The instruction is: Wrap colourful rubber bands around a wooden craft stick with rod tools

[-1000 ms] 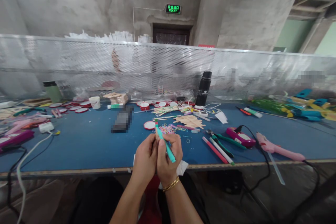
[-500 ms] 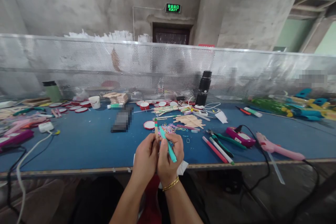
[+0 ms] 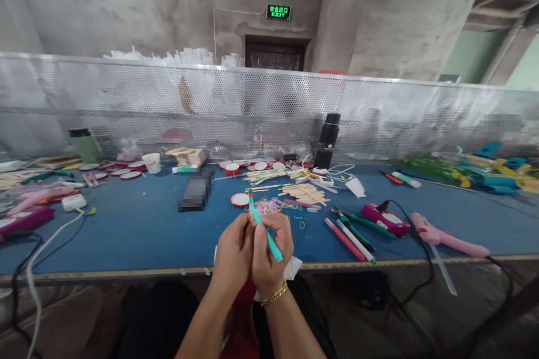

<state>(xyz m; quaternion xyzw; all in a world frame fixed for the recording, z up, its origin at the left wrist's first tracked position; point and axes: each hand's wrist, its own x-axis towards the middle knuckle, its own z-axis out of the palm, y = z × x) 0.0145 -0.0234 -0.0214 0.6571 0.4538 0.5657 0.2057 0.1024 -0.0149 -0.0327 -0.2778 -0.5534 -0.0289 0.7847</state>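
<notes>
My left hand [image 3: 233,249] pinches a wooden craft stick [image 3: 250,195] that stands upright, its top end coloured in green and red bands. A turquoise marker pen [image 3: 268,238] slants across my right hand [image 3: 273,247], closed around it. The pen's tip end lies over the coloured part of the stick; whether it touches cannot be made out. Both hands are close together above the front edge of the blue table [image 3: 147,235]. Just beyond them lie a heap of small coloured rubber bands [image 3: 272,206] and a round red-rimmed white disc [image 3: 240,200].
Loose craft sticks [image 3: 305,194] lie behind the bands. To the right are a red marker [image 3: 345,240], a white marker [image 3: 356,241], green-handled pliers [image 3: 357,230] and a pink glue gun [image 3: 446,236] with a cord. A phone [image 3: 196,190] and a black bottle [image 3: 327,141] stand farther back.
The turquoise pen's tip end has moved left and up onto the coloured end of the stick. My left hand and the stick have barely moved.
</notes>
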